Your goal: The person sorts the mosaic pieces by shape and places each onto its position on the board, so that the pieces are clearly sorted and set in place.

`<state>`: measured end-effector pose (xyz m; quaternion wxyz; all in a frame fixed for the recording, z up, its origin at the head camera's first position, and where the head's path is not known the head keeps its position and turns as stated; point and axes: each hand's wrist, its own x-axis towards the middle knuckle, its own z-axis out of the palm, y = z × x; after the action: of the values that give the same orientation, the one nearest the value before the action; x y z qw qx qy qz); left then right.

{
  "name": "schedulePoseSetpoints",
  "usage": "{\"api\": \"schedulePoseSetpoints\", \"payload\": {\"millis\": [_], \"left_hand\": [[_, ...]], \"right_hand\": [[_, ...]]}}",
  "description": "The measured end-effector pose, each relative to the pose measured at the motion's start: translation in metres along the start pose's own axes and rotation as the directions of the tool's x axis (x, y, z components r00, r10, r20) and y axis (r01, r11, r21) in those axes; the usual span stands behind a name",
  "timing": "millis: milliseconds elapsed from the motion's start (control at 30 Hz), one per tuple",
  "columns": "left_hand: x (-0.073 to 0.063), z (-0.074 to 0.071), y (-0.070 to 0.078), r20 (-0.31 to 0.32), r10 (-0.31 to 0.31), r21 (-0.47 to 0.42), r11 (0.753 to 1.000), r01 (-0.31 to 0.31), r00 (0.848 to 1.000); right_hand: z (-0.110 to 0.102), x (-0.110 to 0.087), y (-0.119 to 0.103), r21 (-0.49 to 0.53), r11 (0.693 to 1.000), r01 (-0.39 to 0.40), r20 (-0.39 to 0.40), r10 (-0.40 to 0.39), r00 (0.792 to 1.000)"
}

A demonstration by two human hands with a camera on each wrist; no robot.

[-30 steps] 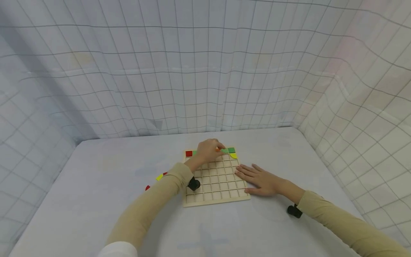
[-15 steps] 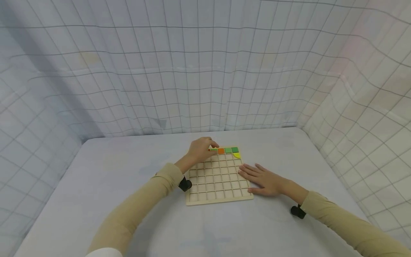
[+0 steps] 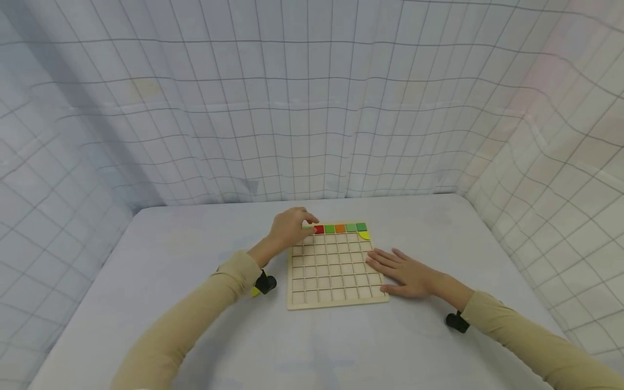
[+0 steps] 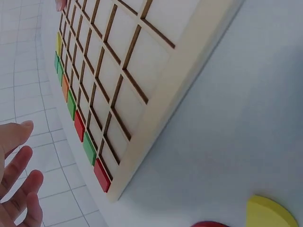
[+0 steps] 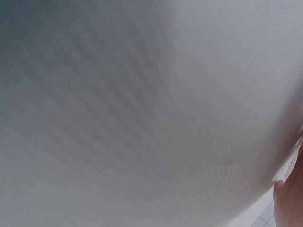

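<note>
A pale wooden grid board (image 3: 336, 303) lies on the table. Coloured square tiles line its far row, among them a red tile (image 4: 102, 175), a green tile (image 4: 89, 148) and an orange tile (image 3: 340, 228). A yellow quarter-round piece (image 3: 364, 235) sits below the row's right end. My left hand (image 3: 290, 227) hovers by the board's far left corner, covering the leftmost tiles in the head view. In the left wrist view its fingers (image 4: 18, 163) are loosely bent, with nothing between them. My right hand (image 3: 407, 275) lies flat, fingers spread, fingertips on the board's right edge.
Left of the board, partly behind my left wrist in the head view, lies a loose yellow rounded piece (image 4: 266, 213). A red piece (image 4: 210, 224) is beside it. White grid-patterned curtains (image 3: 312, 108) enclose the table at the back and sides.
My left hand has moved left along the far row, uncovering the orange, green and red tiles. My right hand stays at the board's edge. The whole head view has shifted slightly.
</note>
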<state>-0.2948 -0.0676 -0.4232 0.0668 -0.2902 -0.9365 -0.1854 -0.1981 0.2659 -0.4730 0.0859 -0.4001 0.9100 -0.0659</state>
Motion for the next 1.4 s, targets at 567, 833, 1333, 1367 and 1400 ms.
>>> {"api": "schedulePoseSetpoints", "payload": {"millis": [567,833,1333,1367,1400], "left_hand": [[-0.035,-0.016,-0.033,-0.024,-0.103,0.006,0.995,0.103,0.994],[-0.048,-0.023,-0.048,-0.058,-0.145,0.005,0.989,0.145,0.988],[-0.071,-0.035,-0.064,-0.020,-0.265,-0.053,0.963,0.263,0.964],[-0.074,-0.035,-0.064,-0.010,-0.275,-0.058,0.960,0.274,0.961],[-0.076,-0.035,-0.065,0.001,-0.286,-0.064,0.956,0.286,0.958]], "right_hand": [[-0.001,0.000,-0.002,0.001,1.000,-0.026,0.024,0.026,0.999],[0.001,-0.001,-0.002,0.012,1.000,-0.024,0.003,0.024,1.000],[0.003,-0.001,-0.002,0.022,1.000,-0.012,-0.043,0.013,0.999],[0.003,-0.001,-0.002,0.023,1.000,-0.010,-0.045,0.011,0.999],[0.004,-0.001,-0.002,0.024,1.000,-0.007,-0.047,0.008,0.999]]}}
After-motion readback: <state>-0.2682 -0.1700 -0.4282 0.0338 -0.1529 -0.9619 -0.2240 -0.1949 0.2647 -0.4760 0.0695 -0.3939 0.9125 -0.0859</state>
